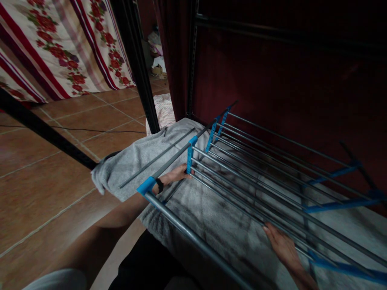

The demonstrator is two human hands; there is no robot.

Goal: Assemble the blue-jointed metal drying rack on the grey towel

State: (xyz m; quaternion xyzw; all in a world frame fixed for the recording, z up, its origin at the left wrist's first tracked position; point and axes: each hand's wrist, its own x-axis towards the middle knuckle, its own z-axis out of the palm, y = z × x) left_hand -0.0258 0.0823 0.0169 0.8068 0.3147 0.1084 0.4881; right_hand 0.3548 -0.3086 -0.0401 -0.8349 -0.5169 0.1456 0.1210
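Note:
A rack (229, 165) of thin metal rods joined by blue plastic brackets lies across the grey blanket in front of me. My left hand (180, 173), with a dark band at the wrist, reaches beneath the near frame tube. Its fingers close on the lower end of a blue bracket (189, 159), where a rod enters. Further right, my right hand (279, 239) has its fingers curled on the lowest metal rod (229, 199). A thicker grey tube (187, 231) runs from a blue corner piece (146, 185) towards me. One loose-looking thin rod (157, 158) lies left of the rack.
The grey blanket (133, 155) covers the surface under the rack. Black metal posts (137, 66) rise at the left, and a dark red panel (272, 80) stands behind. A floral curtain (57, 48) hangs over the tiled floor (45, 201), where a black cable (117, 130) runs.

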